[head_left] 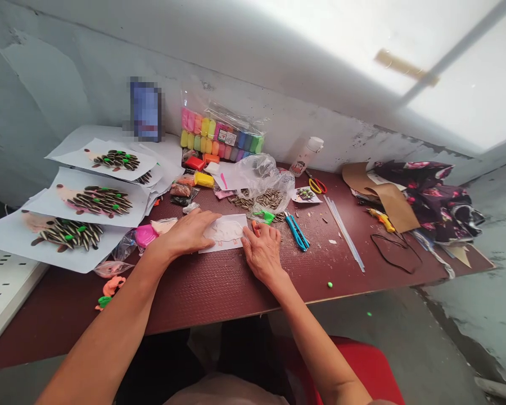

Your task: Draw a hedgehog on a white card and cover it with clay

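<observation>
A small white card (224,232) lies flat on the table in front of me, with a faint animal outline and small orange feet along its lower edge. My left hand (189,232) rests over the card's left side, its thumb on the paper and its fingers stretched out. At the right edge, my right hand (262,247) touches the card with its thumb, its other fingers bent. Something small and orange shows at those fingertips, too small to name. Just beyond lie a bright green piece (265,216) and a pile of striped seeds (257,201).
Finished seed hedgehog pictures (103,199) are stacked at left. A bag of coloured clay packs (223,135) leans on the wall. To the right lie a blue utility knife (297,232), scissors (316,184), clear glue sticks (344,235) and a yellow glue gun (382,220). A white bottle (307,156) stands behind.
</observation>
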Available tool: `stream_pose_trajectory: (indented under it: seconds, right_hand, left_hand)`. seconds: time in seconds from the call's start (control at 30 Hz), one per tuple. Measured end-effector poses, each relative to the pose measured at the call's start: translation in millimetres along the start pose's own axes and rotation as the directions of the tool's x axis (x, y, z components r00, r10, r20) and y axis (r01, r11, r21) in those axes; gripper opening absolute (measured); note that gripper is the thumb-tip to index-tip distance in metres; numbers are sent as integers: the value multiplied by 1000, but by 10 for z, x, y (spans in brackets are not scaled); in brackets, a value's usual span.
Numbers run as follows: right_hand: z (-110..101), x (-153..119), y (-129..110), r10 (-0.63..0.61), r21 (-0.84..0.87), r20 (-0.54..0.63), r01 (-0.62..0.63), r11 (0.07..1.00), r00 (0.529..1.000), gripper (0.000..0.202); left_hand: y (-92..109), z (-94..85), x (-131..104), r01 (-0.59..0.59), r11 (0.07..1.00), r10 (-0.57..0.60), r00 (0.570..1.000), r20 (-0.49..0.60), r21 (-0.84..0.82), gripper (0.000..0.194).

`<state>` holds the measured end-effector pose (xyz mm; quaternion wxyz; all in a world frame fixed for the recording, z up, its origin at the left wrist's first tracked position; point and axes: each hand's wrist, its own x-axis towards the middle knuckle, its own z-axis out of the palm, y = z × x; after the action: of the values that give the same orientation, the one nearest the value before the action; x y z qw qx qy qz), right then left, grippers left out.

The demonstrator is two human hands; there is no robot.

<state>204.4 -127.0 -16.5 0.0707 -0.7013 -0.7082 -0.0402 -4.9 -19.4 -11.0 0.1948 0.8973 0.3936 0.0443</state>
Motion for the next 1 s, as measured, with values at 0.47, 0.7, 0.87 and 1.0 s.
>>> stream_pose_trajectory:
  seconds: [0.47, 0.7, 0.87, 1.0]
  right_hand:
    - [19, 75, -21, -67, -46, 3, 68, 997, 998, 38]
    - [3, 120, -69, -43, -16, 10, 43, 999, 999, 41]
    - [20, 152, -78, -64, 10, 21, 64, 998, 998, 39]
    - [38, 176, -52, -30, 52, -8, 31, 998, 1000, 37]
  left_hand:
    - [7, -2, 8, 5, 1000, -5, 1000, 4, -4, 68]
    - [7, 0, 5, 9, 1000, -9, 1000, 0, -13, 68]
    - [11, -6, 2, 10, 1000, -10, 1000, 2, -14, 68]
    - [30, -24, -3, 22, 1000, -22, 1000, 11, -11, 68]
